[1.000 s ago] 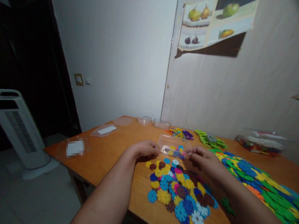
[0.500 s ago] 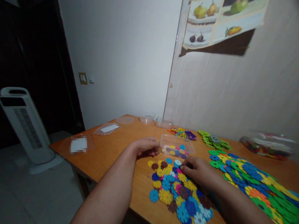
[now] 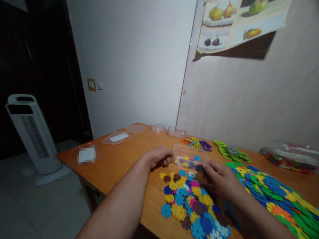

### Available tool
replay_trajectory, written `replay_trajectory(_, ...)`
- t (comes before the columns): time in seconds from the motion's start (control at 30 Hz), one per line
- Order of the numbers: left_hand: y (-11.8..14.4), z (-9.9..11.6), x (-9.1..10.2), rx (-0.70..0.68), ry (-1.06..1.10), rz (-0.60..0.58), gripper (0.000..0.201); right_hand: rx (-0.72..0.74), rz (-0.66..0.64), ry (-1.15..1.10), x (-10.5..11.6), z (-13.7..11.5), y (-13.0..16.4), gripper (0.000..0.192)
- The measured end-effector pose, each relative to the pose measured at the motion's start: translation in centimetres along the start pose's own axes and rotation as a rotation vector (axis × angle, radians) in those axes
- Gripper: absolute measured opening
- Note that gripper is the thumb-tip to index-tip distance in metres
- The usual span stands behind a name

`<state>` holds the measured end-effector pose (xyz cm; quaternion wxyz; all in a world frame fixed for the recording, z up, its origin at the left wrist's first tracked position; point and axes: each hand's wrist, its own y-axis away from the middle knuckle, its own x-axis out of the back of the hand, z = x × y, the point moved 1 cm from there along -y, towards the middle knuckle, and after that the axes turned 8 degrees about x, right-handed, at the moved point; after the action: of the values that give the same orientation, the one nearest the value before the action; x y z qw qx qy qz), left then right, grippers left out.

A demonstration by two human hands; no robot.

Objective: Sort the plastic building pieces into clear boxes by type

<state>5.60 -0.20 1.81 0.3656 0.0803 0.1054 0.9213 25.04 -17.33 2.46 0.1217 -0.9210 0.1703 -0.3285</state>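
A clear plastic container (image 3: 190, 152) with several coloured snowflake discs in it sits on the table. My left hand (image 3: 161, 157) is at its left edge, fingers curled and pinched on the rim. My right hand (image 3: 218, 172) is closed at the container's front right corner, with a dark snowflake disc (image 3: 199, 168) at its fingertips. Nearer to me spreads a loose pile of snowflake discs (image 3: 180, 193) in yellow, blue, brown, pink and white. My right forearm hides part of the pile's right side.
Larger green, blue and yellow pieces (image 3: 277, 188) lie heaped on the right. Small coloured pieces (image 3: 195, 143) and lime-green pieces (image 3: 228, 150) lie behind, near a filled clear bag (image 3: 291, 158). Clear tubs (image 3: 158, 127) and lids (image 3: 135, 128) stand along the back and left.
My right hand has moved from the disc pile up to the container's front right corner, bringing a dark disc. My left hand stays at the container. The view has shifted slightly.
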Motion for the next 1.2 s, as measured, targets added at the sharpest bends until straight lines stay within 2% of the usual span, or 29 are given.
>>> replay_trajectory(0.1,0.1,0.0,0.0,0.013,0.021,0.006,0.007,-0.177,0.142,-0.424,0.2,0.1,-0.4,0.031)
replay_trajectory(0.17,0.0,0.0,0.0,0.019,0.033,-0.006,0.006,-0.233,0.218,-0.640,0.3,0.0,-0.7,0.023)
replay_trajectory(0.3,-0.2,-0.2,0.3,0.021,0.029,-0.018,0.007,-0.269,0.303,-0.824,0.7,-0.3,-0.9,0.034)
replay_trajectory(0.37,-0.4,-0.3,0.5,0.018,0.013,-0.017,0.009,-0.254,0.267,-0.758,0.6,-0.3,-0.6,0.030)
replay_trajectory(0.47,-0.7,-0.4,0.6,0.022,0.004,-0.029,0.011,-0.179,0.064,-0.476,0.0,0.1,-0.2,0.019)
replay_trajectory(0.57,-0.8,-0.5,0.7,0.030,0.005,-0.035,0.011,-0.025,-0.126,-0.070,-0.8,0.7,0.1,0.022)
replay_trajectory(0.63,-0.8,-0.5,0.6,0.028,0.007,-0.037,0.010,0.056,-0.192,0.143,-1.2,0.8,0.2,0.026)
replay_trajectory(0.73,-0.7,-0.4,0.5,0.029,0.008,-0.038,0.010,0.092,-0.248,0.333,-1.3,0.6,0.0,0.033)
replay_trajectory(0.83,-0.7,-0.4,0.4,0.033,0.011,-0.034,0.012,0.109,-0.289,0.435,-1.3,0.4,-0.3,0.031)
replay_trajectory(0.93,-0.8,-0.4,0.4,0.038,0.018,-0.042,0.012,0.048,-0.291,0.473,-1.3,0.7,-0.6,0.027)
replay_trajectory(1.03,-0.8,-0.4,0.4,0.036,0.021,-0.055,0.012,-0.004,-0.289,0.475,-1.4,1.0,-0.8,0.021)
replay_trajectory(1.2,-0.9,-0.5,0.4,0.036,0.032,-0.056,0.011,-0.001,-0.287,0.440,-1.4,1.2,-0.8,0.015)
